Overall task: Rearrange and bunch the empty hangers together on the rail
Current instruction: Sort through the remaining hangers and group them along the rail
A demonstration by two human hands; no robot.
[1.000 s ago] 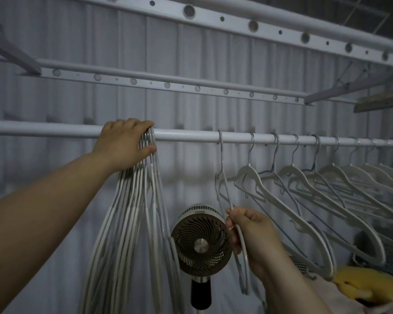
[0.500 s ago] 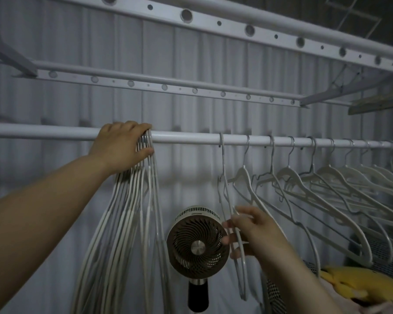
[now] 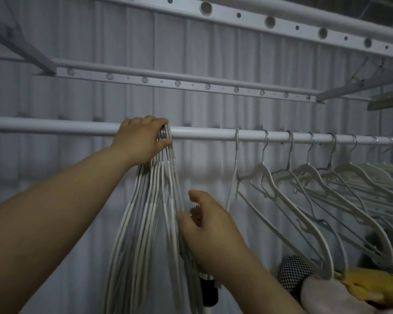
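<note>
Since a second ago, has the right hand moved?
Yes. The right hand has shifted left, from beside the fan to in front of it, nearer the bunched hangers.

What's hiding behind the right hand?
A sliver of slotted grille shows by the right hand, and a black stem below it, likely a fan. The hand covers the rest of its head.

Head-worn camera, close up at a clothes rail [image 3: 202, 134].

The single wide-angle view looks forward and slightly up from the person's head. The rail crosses the frame at mid-height, with a ribbed wall [image 3: 213, 53] just behind it. Both forearms enter from the bottom edge: the left hand [image 3: 141, 139] is on the bunch [image 3: 154, 200] at the rail, and the right hand [image 3: 209, 232] is lower, near centre. Hangers [image 3: 264, 169] run off to the right.
</note>
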